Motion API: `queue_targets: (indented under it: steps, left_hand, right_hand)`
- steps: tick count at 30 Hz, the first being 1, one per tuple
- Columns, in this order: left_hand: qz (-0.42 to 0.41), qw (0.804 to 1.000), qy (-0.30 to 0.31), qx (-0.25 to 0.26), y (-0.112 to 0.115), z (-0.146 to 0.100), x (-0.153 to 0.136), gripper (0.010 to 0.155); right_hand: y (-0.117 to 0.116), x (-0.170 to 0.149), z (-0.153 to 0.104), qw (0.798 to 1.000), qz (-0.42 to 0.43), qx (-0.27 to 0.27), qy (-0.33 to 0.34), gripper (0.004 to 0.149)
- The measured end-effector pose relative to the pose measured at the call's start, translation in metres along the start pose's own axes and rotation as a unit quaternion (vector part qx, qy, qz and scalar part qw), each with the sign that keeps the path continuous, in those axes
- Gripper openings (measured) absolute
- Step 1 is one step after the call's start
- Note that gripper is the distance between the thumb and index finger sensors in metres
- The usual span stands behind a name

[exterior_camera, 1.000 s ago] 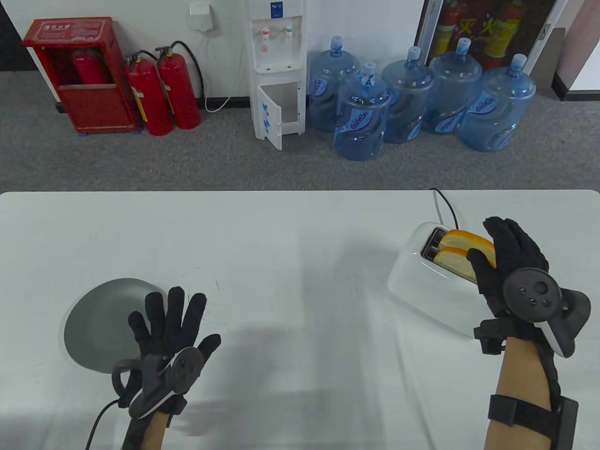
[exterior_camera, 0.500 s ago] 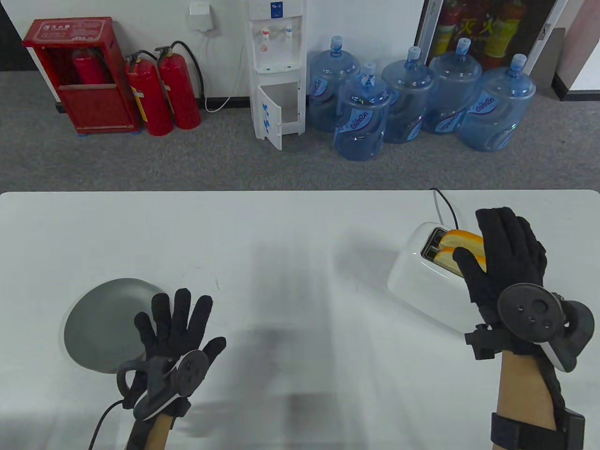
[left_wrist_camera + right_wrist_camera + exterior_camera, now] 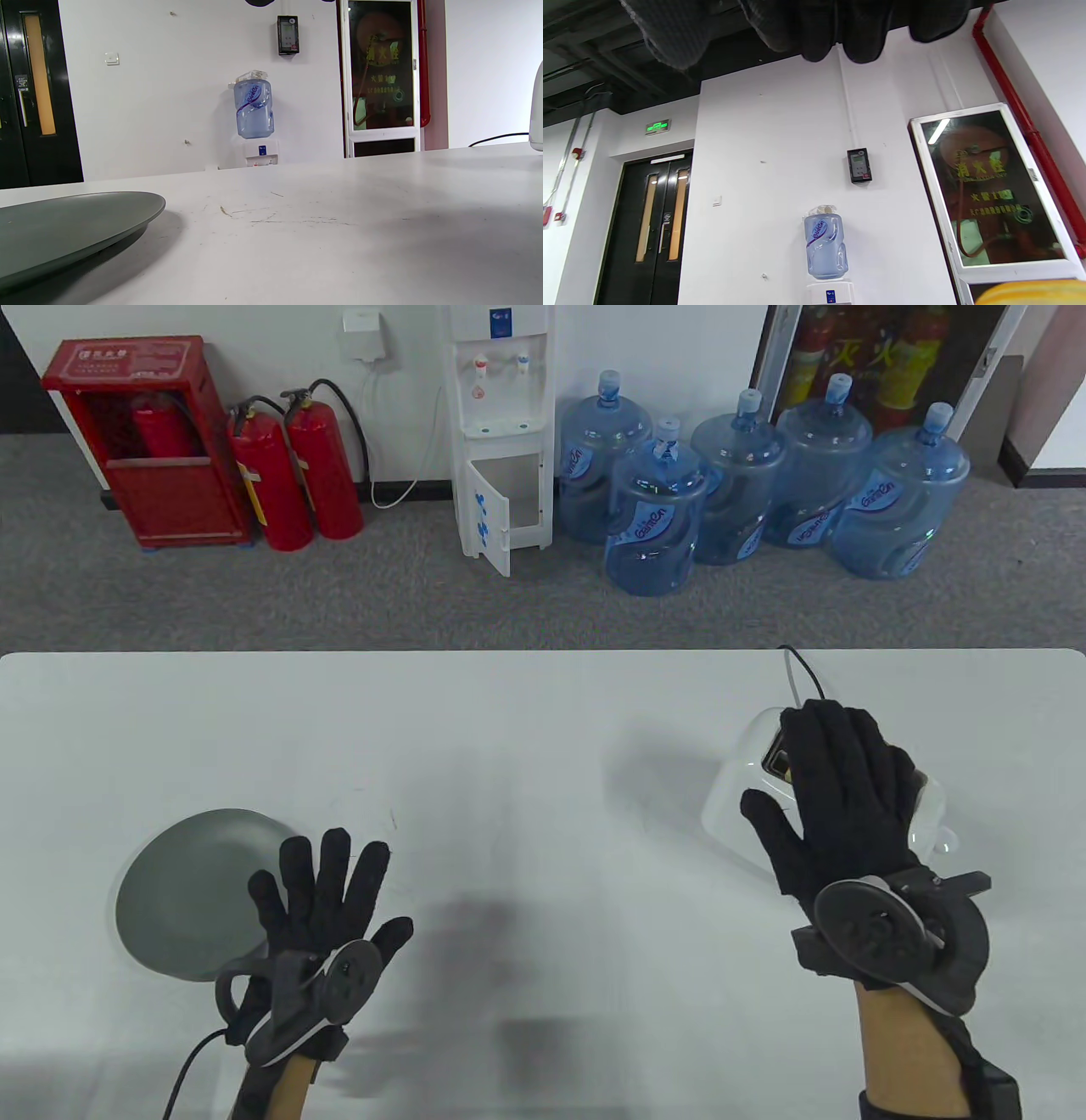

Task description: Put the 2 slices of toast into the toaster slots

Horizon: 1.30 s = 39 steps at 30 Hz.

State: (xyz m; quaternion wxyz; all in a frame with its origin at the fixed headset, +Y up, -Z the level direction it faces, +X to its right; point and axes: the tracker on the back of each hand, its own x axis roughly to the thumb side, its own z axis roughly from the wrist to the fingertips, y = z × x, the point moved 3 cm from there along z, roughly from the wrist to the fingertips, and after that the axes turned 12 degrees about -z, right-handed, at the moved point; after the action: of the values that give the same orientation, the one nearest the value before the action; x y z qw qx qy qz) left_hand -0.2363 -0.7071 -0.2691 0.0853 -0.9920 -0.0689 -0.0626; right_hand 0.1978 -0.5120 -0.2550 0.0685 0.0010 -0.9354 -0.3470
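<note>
We read "GainCin"-style blue brand lettering on the water jugs (image 3: 653,527) on the floor, exact spelling unclear. Same label shows on the bottle atop the dispenser (image 3: 253,108) in the left wrist view. Red extinguisher cabinet (image 3: 148,441) carries white Chinese characters, too small to read. The glass-door cabinet (image 3: 988,190) has yellow Chinese characters, not legible to us. Green exit sign (image 3: 658,126) over the dark door: glyphs unresolved.
</note>
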Motion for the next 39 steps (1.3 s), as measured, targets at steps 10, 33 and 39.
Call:
queue_targets:
  steps: [10, 33, 39]
  left_hand:
    - [0.0, 1.0, 0.004, 0.001, 0.0, -0.001, 0.002, 0.078]
    - [0.004, 1.0, 0.01, 0.001, 0.001, -0.001, 0.006, 0.078]
    - [0.004, 1.0, 0.011, 0.001, 0.001, -0.002, 0.007, 0.078]
  right_hand:
    - [-0.015, 0.034, -0.012, 1.0, 0.023, -0.005, 0.021, 0.074]
    - [-0.068, 0.11, -0.062, 0.994, 0.055, 0.027, 0.088, 0.076]
    - [-0.083, 0.114, -0.071, 0.994, 0.059, 0.047, 0.084, 0.076]
